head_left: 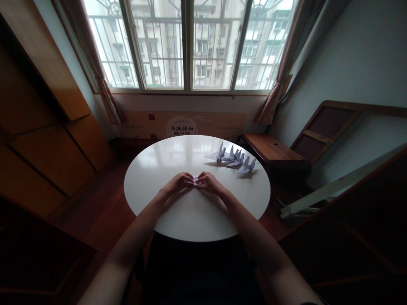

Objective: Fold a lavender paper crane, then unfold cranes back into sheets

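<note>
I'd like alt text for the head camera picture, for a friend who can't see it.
A person's left hand and right hand hold a small piece of pale paper between them at a rounded white table. Several folded paper birds stand toward its far right edge; beyond is a wide window with bars.

The folded paper [196,181] and paper cranes [235,159] are pale lavender, the tabletop [195,216] white, the floor [106,216] dark reddish-brown.
</note>
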The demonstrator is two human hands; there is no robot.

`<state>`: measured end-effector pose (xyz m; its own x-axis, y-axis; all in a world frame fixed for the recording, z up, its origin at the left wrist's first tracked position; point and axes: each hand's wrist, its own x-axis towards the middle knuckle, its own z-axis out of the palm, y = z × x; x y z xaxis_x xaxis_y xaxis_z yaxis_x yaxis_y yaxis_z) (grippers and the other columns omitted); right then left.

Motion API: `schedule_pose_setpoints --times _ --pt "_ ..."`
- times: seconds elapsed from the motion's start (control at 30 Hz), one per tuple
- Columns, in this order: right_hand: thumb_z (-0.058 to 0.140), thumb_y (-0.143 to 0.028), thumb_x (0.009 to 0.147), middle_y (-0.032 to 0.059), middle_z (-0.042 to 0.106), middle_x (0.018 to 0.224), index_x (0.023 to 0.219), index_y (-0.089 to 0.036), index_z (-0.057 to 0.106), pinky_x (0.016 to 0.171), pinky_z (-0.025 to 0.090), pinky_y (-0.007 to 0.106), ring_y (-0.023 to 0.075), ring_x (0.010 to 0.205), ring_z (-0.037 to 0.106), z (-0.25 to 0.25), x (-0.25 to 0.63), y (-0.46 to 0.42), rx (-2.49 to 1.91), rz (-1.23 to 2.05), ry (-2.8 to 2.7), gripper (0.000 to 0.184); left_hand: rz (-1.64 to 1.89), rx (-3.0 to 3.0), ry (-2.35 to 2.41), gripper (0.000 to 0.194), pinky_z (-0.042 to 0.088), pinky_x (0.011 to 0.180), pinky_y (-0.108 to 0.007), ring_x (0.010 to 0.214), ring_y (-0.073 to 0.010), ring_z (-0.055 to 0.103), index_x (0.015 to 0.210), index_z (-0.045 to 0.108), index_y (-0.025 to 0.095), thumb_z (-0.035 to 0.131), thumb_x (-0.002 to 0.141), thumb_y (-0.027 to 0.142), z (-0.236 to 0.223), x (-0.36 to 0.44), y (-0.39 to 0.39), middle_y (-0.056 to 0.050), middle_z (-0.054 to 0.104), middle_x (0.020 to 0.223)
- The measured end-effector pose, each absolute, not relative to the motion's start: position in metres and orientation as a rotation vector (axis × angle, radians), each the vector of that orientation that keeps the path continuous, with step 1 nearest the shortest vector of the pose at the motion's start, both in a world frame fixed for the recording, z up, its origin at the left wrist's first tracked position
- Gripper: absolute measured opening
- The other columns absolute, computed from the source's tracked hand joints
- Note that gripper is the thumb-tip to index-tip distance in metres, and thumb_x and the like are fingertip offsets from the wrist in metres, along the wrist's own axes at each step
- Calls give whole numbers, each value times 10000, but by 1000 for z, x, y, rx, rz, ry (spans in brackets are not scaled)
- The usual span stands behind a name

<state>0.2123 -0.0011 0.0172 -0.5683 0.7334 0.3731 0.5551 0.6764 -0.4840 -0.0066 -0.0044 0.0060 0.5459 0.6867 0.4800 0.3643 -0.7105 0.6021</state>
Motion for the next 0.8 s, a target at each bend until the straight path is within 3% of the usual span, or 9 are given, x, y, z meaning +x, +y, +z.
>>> schedule_pose_setpoints --times 0.4,0.63,0.8 --pt "716 -254 789 83 650 900 878 -217 780 751 481 283 158 778 608 14 212 0 -979 455 -2285 116 969 2345 892 236 512 729 -276 780 -162 650 848 736 158 607 866 355 21 -4 -13 -108 704 921" --pt "706 -230 790 46 625 798 866 -194 782 659 461 238 118 658 582 20 212 -4 -989 627 -2269 114 886 2362 902 241 510 790 -292 818 -170 643 811 729 169 709 774 406 29 -4 -18 -85 701 929" --pt "679 -219 806 41 638 773 849 -178 779 641 449 226 107 631 572 21 211 -4 -987 650 -2254 117 922 2317 909 225 514 791 -302 819 -170 645 822 727 162 652 828 374 24 -4 -15 -89 704 915"
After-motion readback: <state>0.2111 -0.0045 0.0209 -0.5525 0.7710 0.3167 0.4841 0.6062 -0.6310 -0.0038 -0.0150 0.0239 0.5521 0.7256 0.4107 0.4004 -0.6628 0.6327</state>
